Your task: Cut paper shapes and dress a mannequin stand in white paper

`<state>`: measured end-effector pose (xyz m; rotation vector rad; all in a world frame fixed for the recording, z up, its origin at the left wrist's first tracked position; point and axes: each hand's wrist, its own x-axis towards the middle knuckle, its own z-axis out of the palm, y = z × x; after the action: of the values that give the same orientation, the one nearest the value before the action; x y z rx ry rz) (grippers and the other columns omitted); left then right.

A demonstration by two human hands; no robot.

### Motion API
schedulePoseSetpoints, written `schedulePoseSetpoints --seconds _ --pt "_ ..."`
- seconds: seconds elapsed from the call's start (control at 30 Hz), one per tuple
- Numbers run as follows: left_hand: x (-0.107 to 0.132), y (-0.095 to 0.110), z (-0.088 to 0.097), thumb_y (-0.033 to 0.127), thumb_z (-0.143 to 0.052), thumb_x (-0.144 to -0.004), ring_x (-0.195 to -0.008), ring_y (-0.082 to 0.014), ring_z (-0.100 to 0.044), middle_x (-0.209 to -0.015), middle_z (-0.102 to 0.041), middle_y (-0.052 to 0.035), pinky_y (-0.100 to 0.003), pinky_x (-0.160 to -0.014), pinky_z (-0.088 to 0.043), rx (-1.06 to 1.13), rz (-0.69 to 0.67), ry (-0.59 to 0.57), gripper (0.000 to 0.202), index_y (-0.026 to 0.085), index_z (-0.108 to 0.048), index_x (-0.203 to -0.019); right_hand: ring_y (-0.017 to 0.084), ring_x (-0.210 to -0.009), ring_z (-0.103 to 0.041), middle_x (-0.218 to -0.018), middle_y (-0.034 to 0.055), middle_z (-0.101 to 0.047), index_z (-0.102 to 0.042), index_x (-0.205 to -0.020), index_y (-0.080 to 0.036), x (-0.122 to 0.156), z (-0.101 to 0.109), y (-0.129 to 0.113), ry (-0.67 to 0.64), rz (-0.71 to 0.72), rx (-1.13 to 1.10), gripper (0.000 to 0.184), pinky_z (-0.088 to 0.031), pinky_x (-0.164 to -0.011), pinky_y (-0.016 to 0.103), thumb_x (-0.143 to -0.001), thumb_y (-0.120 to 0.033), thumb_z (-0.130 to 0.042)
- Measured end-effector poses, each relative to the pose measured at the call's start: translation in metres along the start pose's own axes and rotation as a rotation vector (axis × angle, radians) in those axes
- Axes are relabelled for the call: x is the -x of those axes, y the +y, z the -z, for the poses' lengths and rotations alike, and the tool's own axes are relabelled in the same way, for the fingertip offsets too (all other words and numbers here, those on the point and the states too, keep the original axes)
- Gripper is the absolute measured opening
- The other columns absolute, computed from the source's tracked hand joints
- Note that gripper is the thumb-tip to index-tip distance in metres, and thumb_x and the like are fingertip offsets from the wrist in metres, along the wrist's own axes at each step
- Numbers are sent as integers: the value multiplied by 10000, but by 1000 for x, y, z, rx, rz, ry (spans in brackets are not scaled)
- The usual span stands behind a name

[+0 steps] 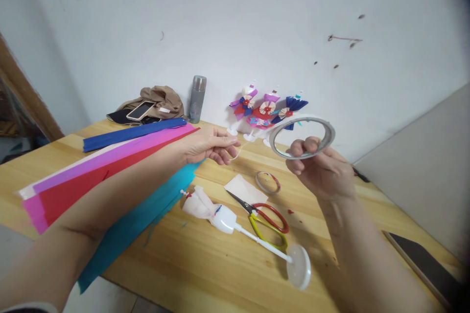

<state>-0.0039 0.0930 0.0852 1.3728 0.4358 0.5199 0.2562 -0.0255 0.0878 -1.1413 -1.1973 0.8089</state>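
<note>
My right hand (325, 171) grips a roll of tape (329, 133) by its lower rim and holds it above the table. My left hand (216, 145) is closed in a pinch on a thin pale strip (239, 150), which trails towards the roll; whether it joins the roll I cannot tell. Below the hands lies a small white dress-form stand (224, 219), its top wrapped in pale crepe paper (198, 201). Beside it are scissors (253, 208) with one red and one yellow handle, partly over a white paper piece (242, 187). A smaller tape ring (259, 182) lies close by.
Three small dressed forms (267, 107) stand against the wall. Folded crepe paper in blue (132, 134), red (73, 195) and turquoise (125, 244) lies left, under my forearm. A flask (197, 100), a brown cloth (161, 98) with a phone (140, 110), and a dark tablet-like device (422, 259) flank the table.
</note>
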Motion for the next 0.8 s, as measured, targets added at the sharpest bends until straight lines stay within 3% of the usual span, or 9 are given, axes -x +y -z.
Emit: schedulePoseSetpoints --seconds 0.1,0.2,0.33,0.4,0.43,0.5,0.57,0.67,0.8 --pt "1 -2 -5 447 -969 -616 -549 -98 -648 -708 -718 -21 -212 -519 -475 -52 31 -31 477 122 -751 -888 177 -542 -404 -783 24 -498 -382 -746 -282 0 0 0 -7 -5 34 457 -369 -532 359 -747 -612 -698" --pt "0 -5 -8 401 -965 -617 -483 -59 -572 -608 -653 22 -188 -486 -432 -79 29 -34 378 135 -747 -775 188 -559 -390 -796 24 -497 -374 -767 -287 1 0 2 -42 10 63 420 -371 -562 375 -789 -603 -650" --pt "-2 -11 -17 387 -933 -651 -513 -66 -563 -604 -646 7 -185 -486 -428 -89 -45 -57 319 140 -740 -713 178 -545 -351 -809 18 -462 -343 -789 -288 3 -9 4 -74 52 95 427 -364 -545 368 -823 -628 -599" --pt "0 -13 -26 388 -915 -666 -685 -120 -649 -725 -704 -50 -190 -511 -453 -97 -143 -58 295 146 -750 -698 170 -535 -331 -793 14 -439 -310 -789 -284 6 -18 4 -83 93 121 462 -363 -507 353 -834 -658 -577" --pt "2 -14 -31 378 -905 -674 -858 -163 -690 -893 -746 -91 -199 -547 -486 -97 -194 -57 271 152 -757 -701 168 -533 -327 -784 12 -433 -294 -784 -281 8 -23 4 -90 115 126 475 -364 -488 346 -844 -664 -569" --pt "7 -13 -42 345 -882 -687 -1215 -237 -634 -1136 -743 -114 -209 -613 -526 -91 -312 -21 199 182 -776 -727 165 -528 -326 -766 8 -429 -272 -767 -276 13 -32 5 -109 148 85 492 -365 -451 330 -859 -647 -581" --pt "13 -12 -51 354 -851 -713 -1341 -254 -562 -977 -755 -110 -222 -648 -535 -98 -337 -10 168 208 -768 -712 160 -521 -327 -752 5 -441 -266 -745 -273 18 -40 5 -132 156 -9 499 -370 -418 313 -863 -600 -623" --pt "22 -10 -60 423 -828 -734 -1108 -249 -687 -804 -750 -95 -289 -697 -563 -64 -306 -59 259 205 -713 -654 138 -508 -331 -773 3 -510 -294 -721 -272 25 -49 5 -146 125 -174 478 -385 -377 275 -842 -497 -698" --pt "29 -8 -65 438 -835 -741 -1041 -243 -722 -878 -781 -107 -358 -857 -591 15 -371 -104 290 186 -717 -659 104 -490 -397 -821 -4 -608 -395 -713 -271 31 -59 7 -192 29 -335 401 -399 -353 226 -795 -426 -756"
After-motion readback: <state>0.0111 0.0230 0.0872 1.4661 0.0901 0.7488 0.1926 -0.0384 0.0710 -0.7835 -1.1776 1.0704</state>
